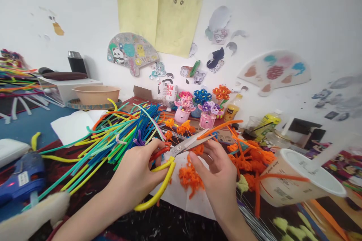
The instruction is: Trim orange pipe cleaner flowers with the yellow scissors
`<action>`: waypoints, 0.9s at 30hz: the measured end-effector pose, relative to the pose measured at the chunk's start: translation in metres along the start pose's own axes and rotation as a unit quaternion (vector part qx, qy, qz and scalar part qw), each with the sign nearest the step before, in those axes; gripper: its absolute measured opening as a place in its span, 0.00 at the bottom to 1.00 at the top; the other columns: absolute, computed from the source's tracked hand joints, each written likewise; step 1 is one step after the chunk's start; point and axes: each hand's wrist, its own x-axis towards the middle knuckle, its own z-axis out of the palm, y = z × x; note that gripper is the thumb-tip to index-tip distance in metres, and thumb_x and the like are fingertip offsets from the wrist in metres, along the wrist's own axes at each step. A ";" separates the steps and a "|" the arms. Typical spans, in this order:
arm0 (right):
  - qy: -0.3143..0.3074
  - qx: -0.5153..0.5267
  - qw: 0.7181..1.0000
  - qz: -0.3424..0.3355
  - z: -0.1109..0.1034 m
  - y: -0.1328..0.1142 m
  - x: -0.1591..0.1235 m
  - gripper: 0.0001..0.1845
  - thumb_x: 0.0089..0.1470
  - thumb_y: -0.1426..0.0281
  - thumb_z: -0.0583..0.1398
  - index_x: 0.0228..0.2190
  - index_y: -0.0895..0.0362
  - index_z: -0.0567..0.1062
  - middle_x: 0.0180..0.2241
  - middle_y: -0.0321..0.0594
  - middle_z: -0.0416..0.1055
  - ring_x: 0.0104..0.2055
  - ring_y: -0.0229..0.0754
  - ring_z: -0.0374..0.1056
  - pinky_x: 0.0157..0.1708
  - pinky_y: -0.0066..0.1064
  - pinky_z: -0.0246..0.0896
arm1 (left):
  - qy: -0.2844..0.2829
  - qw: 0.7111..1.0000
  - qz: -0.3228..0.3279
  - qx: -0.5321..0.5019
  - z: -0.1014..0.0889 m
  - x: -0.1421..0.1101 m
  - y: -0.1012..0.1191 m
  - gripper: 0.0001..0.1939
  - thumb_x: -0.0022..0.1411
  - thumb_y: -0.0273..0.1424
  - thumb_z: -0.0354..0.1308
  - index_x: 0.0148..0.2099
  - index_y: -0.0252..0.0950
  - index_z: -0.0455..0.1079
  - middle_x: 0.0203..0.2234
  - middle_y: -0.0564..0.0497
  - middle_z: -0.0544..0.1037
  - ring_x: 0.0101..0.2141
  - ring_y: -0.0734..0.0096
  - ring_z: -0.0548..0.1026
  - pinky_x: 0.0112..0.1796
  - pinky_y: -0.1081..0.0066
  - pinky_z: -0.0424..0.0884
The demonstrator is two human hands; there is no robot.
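My left hand (135,175) is closed round the yellow handles of a pair of scissors (181,148), whose blades point up and to the right. My right hand (217,169) pinches an orange pipe cleaner (219,126) near the blades, its free end reaching right. Between and below the hands, curly orange pipe-cleaner pieces (190,177) lie on a white sheet of paper (183,196).
A heap of coloured pipe cleaners (113,139) fans out to the left, beside a blue glue gun (21,177). More orange pieces (249,158) and a white paper cup (299,180) sit right. Small pipe-cleaner flower pots (198,107) and a tan bowl (96,94) stand at the back.
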 end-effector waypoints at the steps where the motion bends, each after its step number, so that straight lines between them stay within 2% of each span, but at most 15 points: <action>1: -0.002 0.001 1.000 -0.001 0.000 0.000 0.000 0.15 0.49 0.69 0.66 0.41 0.54 0.73 0.42 0.43 0.77 0.45 0.48 0.73 0.43 0.39 0.71 | 0.002 1.000 0.000 -0.004 0.000 0.000 0.000 0.10 0.54 0.37 0.57 0.37 0.39 0.71 0.21 0.56 0.74 0.21 0.74 0.68 0.22 0.76 0.58; 7: 0.002 -0.004 1.000 -0.001 0.000 -0.005 -0.002 0.13 0.50 0.70 0.65 0.39 0.53 0.72 0.39 0.41 0.77 0.43 0.44 0.73 0.42 0.36 0.71 | -0.016 0.999 -0.012 -0.026 -0.002 0.000 0.003 0.12 0.54 0.38 0.56 0.39 0.39 0.73 0.21 0.55 0.76 0.21 0.73 0.68 0.23 0.76 0.59; 12: 0.001 -0.012 1.000 -0.006 0.000 -0.005 -0.002 0.13 0.50 0.70 0.65 0.38 0.53 0.71 0.39 0.41 0.76 0.41 0.44 0.73 0.42 0.36 0.71 | -0.022 0.999 -0.013 -0.039 0.000 -0.002 -0.001 0.15 0.54 0.39 0.57 0.42 0.39 0.75 0.23 0.55 0.76 0.22 0.72 0.69 0.23 0.76 0.59; 16: 0.010 -0.019 1.000 -0.020 0.000 -0.002 -0.001 0.14 0.50 0.69 0.65 0.40 0.53 0.71 0.39 0.42 0.76 0.41 0.45 0.73 0.41 0.38 0.72 | -0.025 1.000 0.006 -0.013 0.001 -0.003 -0.002 0.14 0.56 0.40 0.56 0.42 0.39 0.75 0.21 0.55 0.75 0.22 0.72 0.69 0.24 0.76 0.59; 21: 0.002 -0.021 0.999 -0.025 0.001 0.002 -0.001 0.14 0.50 0.69 0.65 0.40 0.53 0.72 0.39 0.41 0.76 0.41 0.44 0.73 0.42 0.37 0.72 | -0.038 0.997 0.008 0.063 -0.001 0.000 0.003 0.12 0.59 0.38 0.53 0.43 0.40 0.71 0.34 0.50 0.78 0.32 0.65 0.75 0.30 0.72 0.64; 27: -0.003 -0.029 0.999 -0.025 0.000 0.003 0.000 0.15 0.49 0.68 0.66 0.41 0.53 0.72 0.39 0.41 0.76 0.41 0.44 0.73 0.42 0.37 0.72 | -0.082 0.988 0.006 0.132 0.000 -0.002 0.004 0.12 0.64 0.40 0.46 0.42 0.39 0.65 0.34 0.48 0.76 0.31 0.62 0.75 0.29 0.69 0.63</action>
